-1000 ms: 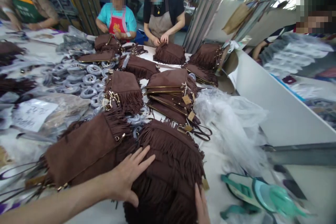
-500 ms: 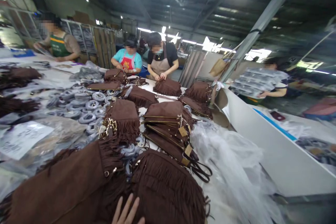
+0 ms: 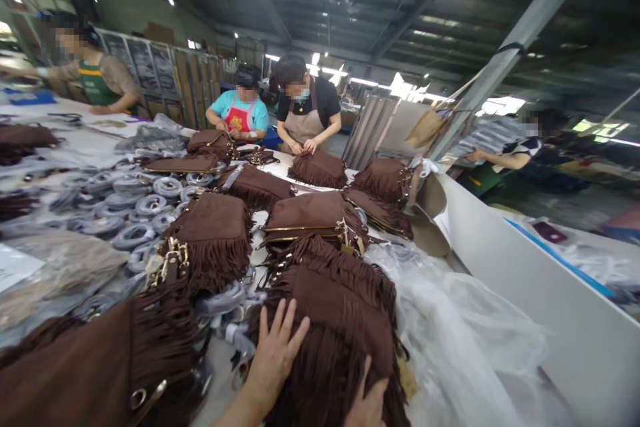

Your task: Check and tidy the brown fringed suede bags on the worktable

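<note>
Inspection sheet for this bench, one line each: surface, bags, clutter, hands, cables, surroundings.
Surface: white table, visible between piles.
Bags: brown fringed bag under the hands; stacked brown bags with gold-coloured zips just beyond it.
Clutter: grey coils to the left, loose clear plastic film to the right.
Hands: left hand spread on the fringed bag; right hand at its near side, grip unclear.
Cables: nothing seen for certain; the coils' material is unclear.
Surroundings: two aproned co-workers across the table; white partition at right.
</note>
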Action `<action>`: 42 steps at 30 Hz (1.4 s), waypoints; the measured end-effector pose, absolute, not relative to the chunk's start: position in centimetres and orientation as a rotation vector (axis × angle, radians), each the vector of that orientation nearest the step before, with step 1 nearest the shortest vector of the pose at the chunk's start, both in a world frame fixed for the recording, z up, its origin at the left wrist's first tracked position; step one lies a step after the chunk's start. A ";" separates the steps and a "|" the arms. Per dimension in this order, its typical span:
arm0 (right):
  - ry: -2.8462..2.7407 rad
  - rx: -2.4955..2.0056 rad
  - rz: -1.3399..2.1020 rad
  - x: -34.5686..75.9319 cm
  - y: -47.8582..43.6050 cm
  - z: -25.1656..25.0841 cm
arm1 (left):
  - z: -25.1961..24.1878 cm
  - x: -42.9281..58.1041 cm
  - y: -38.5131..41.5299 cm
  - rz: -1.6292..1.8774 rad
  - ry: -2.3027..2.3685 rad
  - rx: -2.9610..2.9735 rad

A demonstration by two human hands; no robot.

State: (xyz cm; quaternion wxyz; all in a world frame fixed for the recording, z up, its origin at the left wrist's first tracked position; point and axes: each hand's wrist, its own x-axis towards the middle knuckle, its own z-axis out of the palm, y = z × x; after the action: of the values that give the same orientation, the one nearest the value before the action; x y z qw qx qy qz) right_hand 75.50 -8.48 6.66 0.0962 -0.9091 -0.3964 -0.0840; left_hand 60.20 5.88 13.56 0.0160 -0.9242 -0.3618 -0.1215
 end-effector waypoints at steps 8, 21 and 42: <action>-1.158 -2.937 -0.331 79.0 1.6 11.2 | 13.5 67.6 15.0 -0.238 -1.201 -2.848; -0.978 -2.866 -0.342 85.7 14.5 9.7 | 12.1 74.5 26.3 -0.356 -1.211 -2.740; -1.553 -2.421 -0.368 80.1 12.3 11.4 | 17.3 61.9 27.0 0.707 -1.539 -2.726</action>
State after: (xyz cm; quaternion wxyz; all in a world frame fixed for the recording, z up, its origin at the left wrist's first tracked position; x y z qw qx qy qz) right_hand 80.14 12.34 11.43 0.1207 -0.8287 -0.5317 -0.1260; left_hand 61.90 27.04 17.30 -0.0338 -0.8489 -0.4793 0.2200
